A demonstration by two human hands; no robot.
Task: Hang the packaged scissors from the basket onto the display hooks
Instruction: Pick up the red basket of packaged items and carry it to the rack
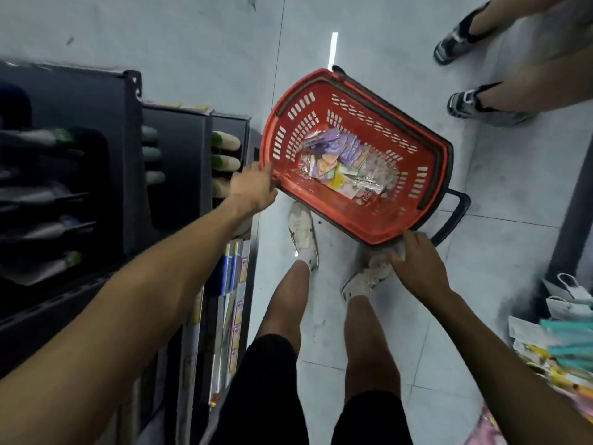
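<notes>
A red plastic basket (417,149) sits tilted over the floor in front of my feet. Several packaged scissors (340,162) in purple, pink and yellow wrappers lie heaped in its bottom. My left hand (253,189) grips the basket's left rim. My right hand (417,261) holds the near rim, fingers curled over its edge. The dark display rack (179,162) with hanging packaged items stands at my left.
Another person's legs and sandalled feet (465,101) stand at the far right on the tiled floor. A dark post (574,200) and loose packages and masks (564,329) fill the right edge. A black pull handle (455,216) sticks out under the basket.
</notes>
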